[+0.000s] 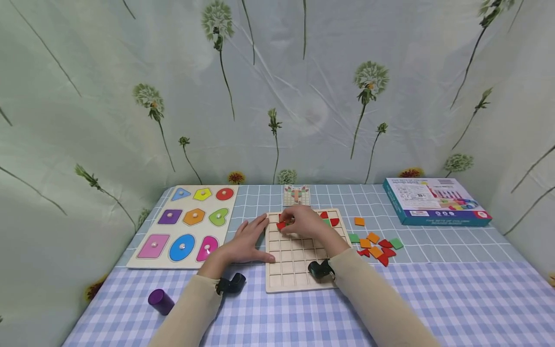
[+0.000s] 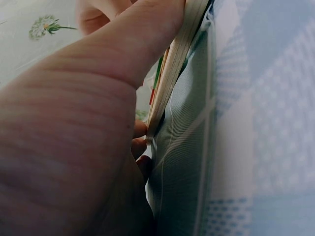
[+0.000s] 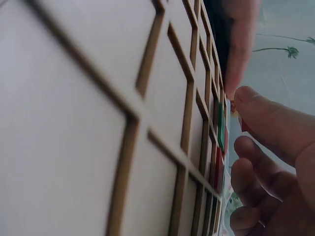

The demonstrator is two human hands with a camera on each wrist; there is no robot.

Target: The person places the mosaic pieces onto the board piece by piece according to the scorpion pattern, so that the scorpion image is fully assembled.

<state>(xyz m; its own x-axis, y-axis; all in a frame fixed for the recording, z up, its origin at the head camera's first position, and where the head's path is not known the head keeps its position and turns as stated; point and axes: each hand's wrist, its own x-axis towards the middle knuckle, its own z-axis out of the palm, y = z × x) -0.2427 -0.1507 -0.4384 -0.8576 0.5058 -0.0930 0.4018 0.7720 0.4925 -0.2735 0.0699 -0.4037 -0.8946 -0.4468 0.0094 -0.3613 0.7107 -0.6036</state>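
A wooden grid board (image 1: 282, 282) lies in the middle of the table. Against its left edge rests my left hand (image 1: 246, 245), fingers extended along the side and thumb at the rim. The left wrist view shows that thumb over the board's edge (image 2: 179, 59). Over the board's far left part, my right hand (image 1: 302, 222) pinches a small red piece (image 3: 243, 124) between thumb and finger; its shape is mostly hidden. Red quarter-round pieces (image 1: 334, 222) and a green piece (image 1: 326, 221) sit in the far right squares. Behind the board is a small pattern card (image 1: 297, 196).
Loose orange squares (image 1: 359, 221), green squares (image 1: 396, 243) and red pieces (image 1: 383, 260) lie right of the board. A knobbed shape puzzle (image 1: 138, 262) lies at left, with a purple cylinder (image 1: 161, 302) nearer. A flat box (image 1: 438, 202) is at the back right.
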